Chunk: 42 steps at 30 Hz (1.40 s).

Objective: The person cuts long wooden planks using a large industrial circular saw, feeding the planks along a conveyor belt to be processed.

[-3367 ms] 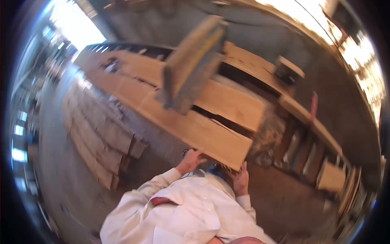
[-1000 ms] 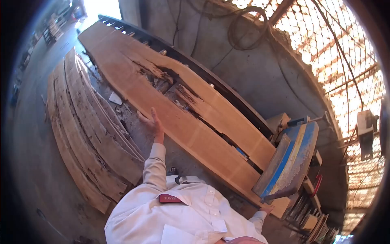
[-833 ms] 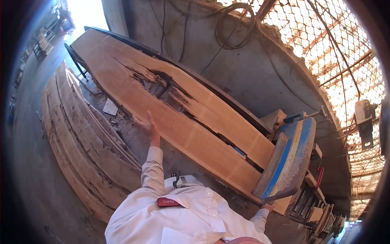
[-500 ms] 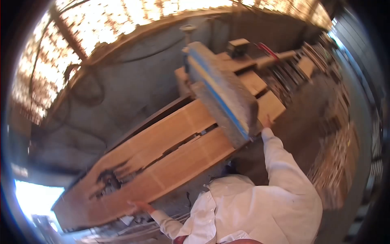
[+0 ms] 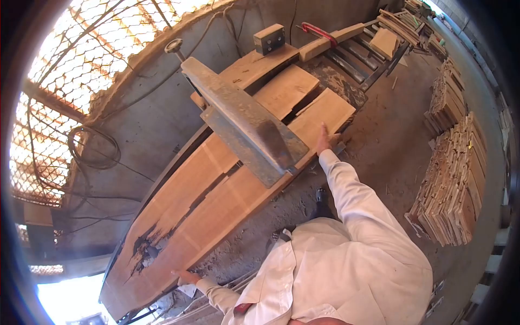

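Observation:
A long wooden slab (image 5: 211,216) with a dark jagged split along its middle lies diagonally, passing beneath a dusty metal machine head (image 5: 244,119). My left hand (image 5: 186,277) rests at the slab's near edge toward its lower left end, fingers extended onto the wood. Beyond the machine head, my right hand (image 5: 325,140) touches the near edge of the slab's far end, thumb and fingers apart. The part of the slab under the machine head is hidden.
A red clamp (image 5: 319,32) and a small block (image 5: 269,39) sit on a wooden fence behind the machine. Metal rollers (image 5: 346,65) lie past the slab. Stacked thin boards (image 5: 452,184) stand at right. Cables hang along the wall at left.
The view has shifted, so the machine and slab appear further left and the picture is sharper. Both hands remain at the slab's near edge.

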Motion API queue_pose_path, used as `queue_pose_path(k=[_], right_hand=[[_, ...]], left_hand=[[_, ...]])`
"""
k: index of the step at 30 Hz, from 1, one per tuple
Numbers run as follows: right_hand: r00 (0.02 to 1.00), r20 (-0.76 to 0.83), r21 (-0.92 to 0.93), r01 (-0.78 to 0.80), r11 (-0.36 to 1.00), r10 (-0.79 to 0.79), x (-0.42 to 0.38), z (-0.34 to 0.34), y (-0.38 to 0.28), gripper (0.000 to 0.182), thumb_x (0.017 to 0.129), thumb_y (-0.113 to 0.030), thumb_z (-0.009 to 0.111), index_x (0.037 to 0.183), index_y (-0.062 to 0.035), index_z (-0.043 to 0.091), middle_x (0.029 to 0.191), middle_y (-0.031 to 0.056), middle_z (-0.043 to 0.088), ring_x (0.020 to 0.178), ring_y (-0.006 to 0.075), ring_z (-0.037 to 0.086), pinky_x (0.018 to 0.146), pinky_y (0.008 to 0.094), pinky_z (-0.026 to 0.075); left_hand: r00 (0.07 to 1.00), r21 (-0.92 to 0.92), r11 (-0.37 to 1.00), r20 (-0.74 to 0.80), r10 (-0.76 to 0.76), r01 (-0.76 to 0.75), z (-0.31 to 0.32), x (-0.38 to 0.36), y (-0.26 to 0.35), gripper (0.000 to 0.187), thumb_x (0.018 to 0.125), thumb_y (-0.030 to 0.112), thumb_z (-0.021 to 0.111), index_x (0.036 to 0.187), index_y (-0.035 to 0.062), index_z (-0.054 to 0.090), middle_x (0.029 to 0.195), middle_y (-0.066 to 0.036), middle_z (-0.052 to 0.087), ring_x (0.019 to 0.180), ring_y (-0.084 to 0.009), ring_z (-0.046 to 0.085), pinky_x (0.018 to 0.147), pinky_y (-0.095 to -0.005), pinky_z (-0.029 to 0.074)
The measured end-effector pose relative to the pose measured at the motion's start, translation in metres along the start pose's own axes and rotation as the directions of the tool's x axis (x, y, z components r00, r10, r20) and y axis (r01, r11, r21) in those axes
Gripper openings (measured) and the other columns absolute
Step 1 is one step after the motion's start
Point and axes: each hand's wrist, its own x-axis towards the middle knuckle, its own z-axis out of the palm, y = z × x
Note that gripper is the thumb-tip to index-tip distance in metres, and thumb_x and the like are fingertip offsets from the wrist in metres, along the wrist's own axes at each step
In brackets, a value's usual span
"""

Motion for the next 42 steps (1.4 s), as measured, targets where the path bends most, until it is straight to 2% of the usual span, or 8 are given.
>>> queue_pose_path(k=[5,10,12,17,27,32,34,42], right_hand=[[0.977,0.211,-0.07,0.039,0.997,-0.024,0.025,-0.006,0.023,0.115,0.087,-0.059,0.067,0.148,0.0203,0.011,0.146,0.0416,0.035,0.138,0.0469,0.041,0.113,0.0449,0.037],[0.945,0.151,-0.028,0.297,0.955,-0.289,0.104,-0.044,0.011,0.097,0.093,-0.057,0.063,0.148,0.0122,0.022,0.15,0.0354,0.033,0.141,0.0453,0.034,0.116,0.046,0.03],[0.895,0.129,-0.119,0.442,0.889,-0.428,0.143,-0.06,-0.008,0.091,0.094,-0.059,0.059,0.149,0.0069,0.027,0.15,0.0316,0.037,0.141,0.0446,0.035,0.116,0.0476,0.03],[0.747,0.262,-0.124,0.654,0.747,-0.611,0.229,-0.04,-0.027,0.08,0.093,-0.064,0.055,0.139,0.0014,0.052,0.15,0.0283,0.041,0.144,0.0423,0.031,0.118,0.0501,0.026],[0.737,0.303,-0.211,0.67,0.712,-0.604,0.249,-0.012,-0.026,0.053,0.097,-0.048,0.058,0.129,-0.0064,0.062,0.152,0.0237,0.041,0.147,0.0389,0.028,0.12,0.0488,0.026],[0.73,0.302,-0.165,0.674,0.72,-0.613,0.253,-0.017,-0.034,0.045,0.096,-0.042,0.062,0.124,-0.0073,0.067,0.151,0.0275,0.041,0.146,0.0421,0.029,0.12,0.0494,0.023],[0.732,0.32,-0.178,0.67,0.721,-0.601,0.268,-0.016,-0.033,0.047,0.096,-0.043,0.061,0.124,-0.0067,0.067,0.152,0.0272,0.041,0.146,0.042,0.028,0.12,0.0495,0.022],[0.708,0.344,-0.19,0.696,0.693,-0.617,0.309,-0.011,-0.028,0.045,0.098,-0.042,0.059,0.121,-0.0039,0.068,0.15,0.028,0.042,0.145,0.0438,0.029,0.119,0.0501,0.025]], left_hand=[[0.86,-0.197,0.976,0.479,0.176,-0.09,-0.026,-0.082,-0.042,0.054,0.094,0.022,0.068,0.136,-0.0049,0.048,0.118,-0.022,0.065,0.091,-0.0323,0.067,0.08,-0.046,0.057],[0.506,-0.162,0.885,0.769,0.391,-0.437,-0.029,-0.195,-0.027,0.058,0.086,0.019,0.072,0.137,0.0039,0.05,0.113,-0.016,0.066,0.095,-0.0305,0.068,0.079,-0.0424,0.057],[0.456,-0.112,0.79,0.764,0.456,-0.603,-0.023,-0.215,-0.032,0.054,0.095,0.039,0.068,0.134,0.0038,0.052,0.122,-0.014,0.062,0.105,-0.0309,0.065,0.083,-0.0455,0.058],[0.685,-0.387,0.838,0.728,0.021,0.385,0.013,-0.227,-0.04,0.056,0.094,0.041,0.071,0.134,0.0063,0.052,0.13,-0.013,0.058,0.119,-0.0331,0.058,0.094,-0.0523,0.053],[0.707,-0.325,0.859,0.705,-0.059,0.396,0.021,-0.227,-0.046,0.058,0.097,0.042,0.065,0.142,0.0101,0.048,0.14,-0.012,0.05,0.125,-0.0317,0.05,0.105,-0.05,0.044],[0.568,-0.191,0.963,0.778,0.268,-0.192,0.019,-0.222,-0.059,0.073,0.096,0.047,0.065,0.144,-0.0024,0.041,0.144,-0.02,0.047,0.133,-0.0387,0.046,0.104,-0.0498,0.048],[0.655,-0.362,0.865,0.754,0.051,0.349,0.018,-0.249,-0.049,0.072,0.096,0.046,0.065,0.142,-0.0042,0.042,0.143,-0.021,0.048,0.131,-0.0384,0.049,0.103,-0.0499,0.049],[0.671,-0.319,0.905,0.74,0.05,0.283,0.022,-0.291,-0.041,0.066,0.098,0.046,0.062,0.138,-0.0037,0.047,0.137,-0.019,0.051,0.121,-0.0371,0.056,0.096,-0.0511,0.052]])
